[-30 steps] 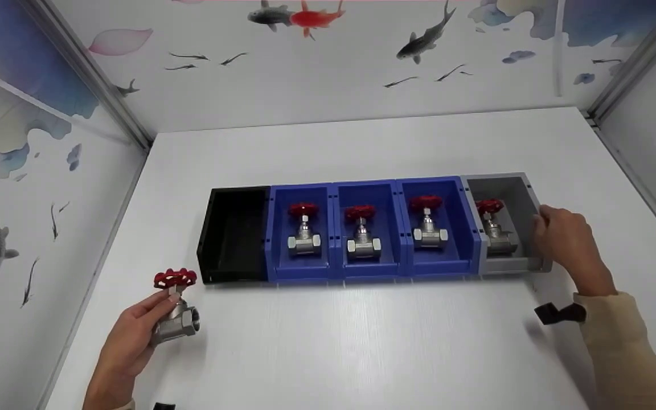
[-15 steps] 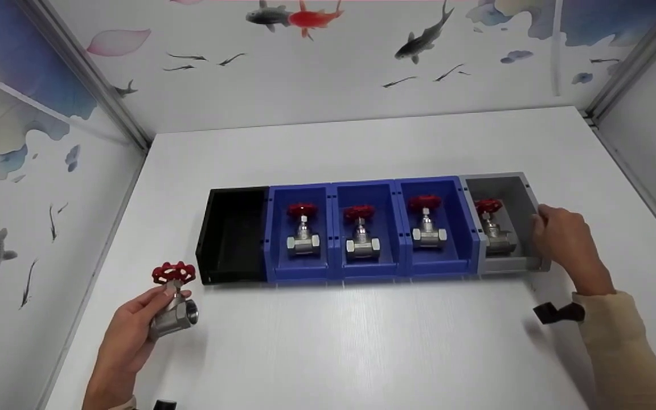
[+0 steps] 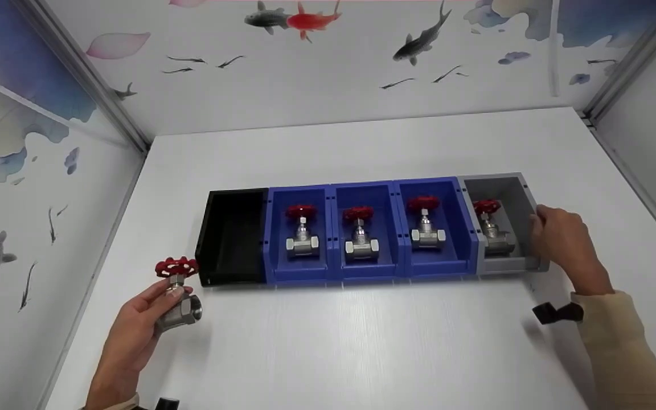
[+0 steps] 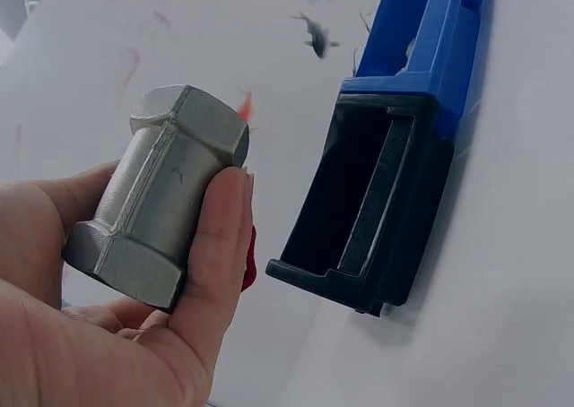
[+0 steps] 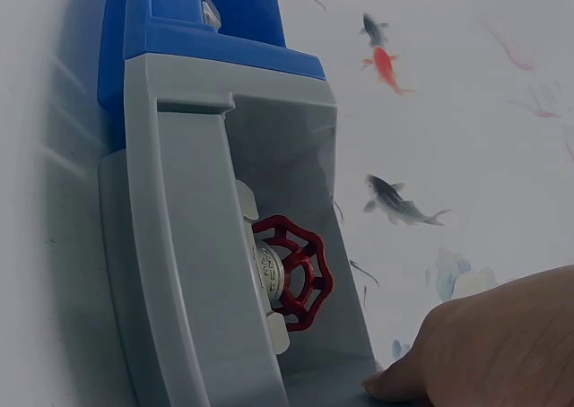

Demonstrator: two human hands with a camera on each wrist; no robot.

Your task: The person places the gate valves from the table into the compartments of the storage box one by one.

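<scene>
My left hand (image 3: 131, 330) grips a silver gate valve (image 3: 179, 316) with a red handwheel (image 3: 176, 267), held upright just left of the black bin's (image 3: 234, 279) front corner. In the left wrist view the valve's body (image 4: 161, 192) faces the camera, and the handwheel is mostly hidden behind the fingers. At the far right end of the bin row, my right hand (image 3: 567, 245) holds the side wall of the grey bin (image 3: 510, 265), thumb at the rim. Inside that bin lies another red-wheeled valve (image 5: 291, 272).
Between the black and grey bins stand three blue bins (image 3: 299, 273), joined side by side, each with one valve (image 3: 303, 245) in it. The row rests on a white table (image 3: 362, 341). Panels printed with fish (image 3: 422, 40) enclose the back and sides.
My left hand has raised the valve slightly away from me, turning it a little, so its handwheel now overlaps the black bin's edge. The right hand stays at the grey bin.
</scene>
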